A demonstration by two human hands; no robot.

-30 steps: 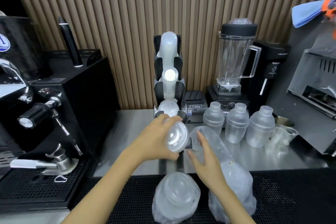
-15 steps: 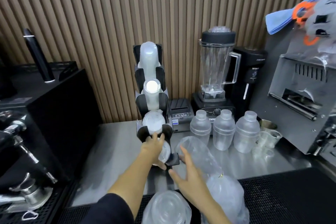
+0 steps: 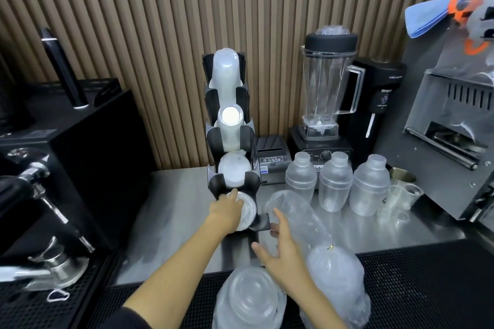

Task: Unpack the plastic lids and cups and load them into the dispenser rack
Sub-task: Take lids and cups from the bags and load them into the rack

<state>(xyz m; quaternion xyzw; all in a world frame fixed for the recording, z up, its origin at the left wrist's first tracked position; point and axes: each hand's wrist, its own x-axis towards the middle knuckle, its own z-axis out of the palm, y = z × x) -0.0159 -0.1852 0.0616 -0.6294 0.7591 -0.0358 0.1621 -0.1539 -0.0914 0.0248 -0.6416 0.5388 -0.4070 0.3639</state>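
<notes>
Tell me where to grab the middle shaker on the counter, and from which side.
Grip the middle shaker around its narrow neck below the cap, coming down from above. Neighbouring shakers stand close on both sides and the blender stands behind, so side access looks tight.

Steel counter (image 3: pixel 171 211) lies bare to the left of the black dispenser rack (image 3: pixel 231 141), up to the espresso machine (image 3: pixel 66 168). On the rack's right, a printer (image 3: pixel 271 155), a blender (image 3: pixel 327 93) and three shakers (image 3: pixel 335 181) crowd close. In front, the left hand (image 3: pixel 227 212) fills the rack's bottom slot, while the right hand (image 3: pixel 284 254) and two lid bags (image 3: pixel 336 275) block the near edge.
</notes>
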